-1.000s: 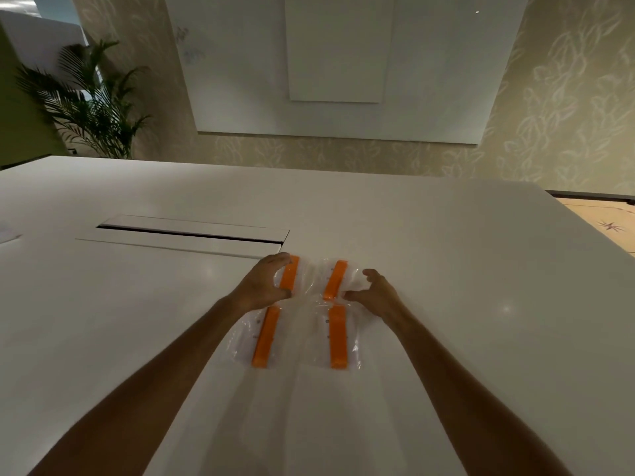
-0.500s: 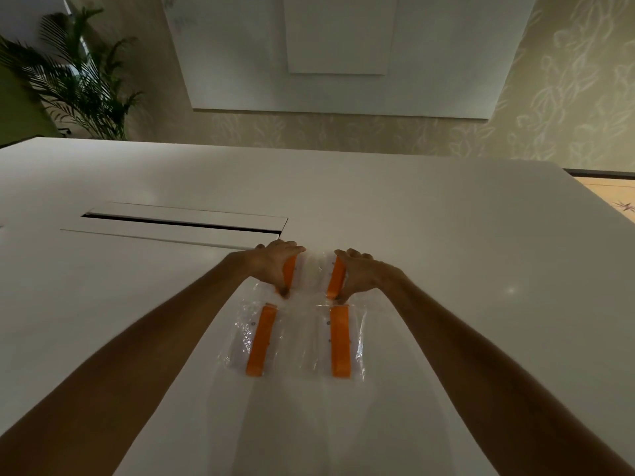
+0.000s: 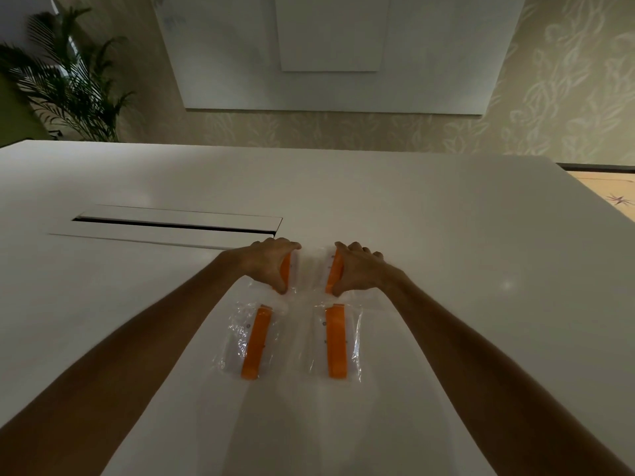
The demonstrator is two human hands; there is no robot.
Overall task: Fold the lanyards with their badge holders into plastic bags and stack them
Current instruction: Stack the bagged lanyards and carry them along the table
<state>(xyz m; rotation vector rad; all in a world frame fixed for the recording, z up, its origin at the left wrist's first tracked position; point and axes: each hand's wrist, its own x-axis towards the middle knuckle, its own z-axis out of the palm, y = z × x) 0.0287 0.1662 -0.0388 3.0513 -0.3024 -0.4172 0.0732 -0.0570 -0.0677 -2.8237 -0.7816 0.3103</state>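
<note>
We have four bagged lanyards on the white counter (image 3: 446,269), laid in two rows of two, and we think this grid is there so that each packet can be reached and lifted without disturbing the others before stacking. Our left hand (image 3: 266,262) grips the far left bag (image 3: 294,269), with the fingers curled over its far edge and the thumb at its near corner; our right hand (image 3: 357,269) grips the far right bag (image 3: 323,269) in the same way, like a mirror. Both hands are closed around their packets, so that the orange lanyard inside each one shows only partly beside the palm. We judge that holding by two opposite edges keeps the thin, slippery plastic flat and stops the folded strap from sliding inside. The near left bag (image 3: 254,341) and the near right bag (image 3: 338,341) lie free, just in front of the held pair, each with its orange strip running away from us. They are a little apart from each other, not overlapping. It seems the packing is already done and the stacking is the step in hand, probably by bringing the far packets onto the near ones. The risk is that the smooth bags slip off each other. Behind the left hand there is a long cable slot (image 3: 171,225) in the counter.
</note>
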